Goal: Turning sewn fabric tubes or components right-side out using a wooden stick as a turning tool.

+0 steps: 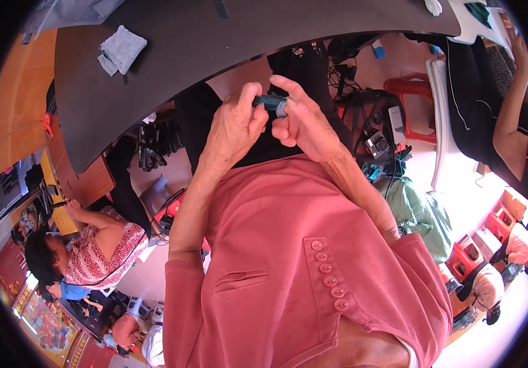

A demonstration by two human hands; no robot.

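Observation:
A small bundle of dark green cloth, with a grey-blue part at its right end, is stretched between my two hands over my lap, just off the table's near edge. My left hand pinches its left end with curled fingers. At the other end, my right hand grips the grey-blue part between thumb and fingers, its index finger raised. On the dark table at the left lies a folded light grey cloth with a greenish edge.
Red plastic stools and a green sack stand on the floor to my right. Cables and a dark bag lie under the table. People sit working on both sides, one in a red-and-white patterned top at the left.

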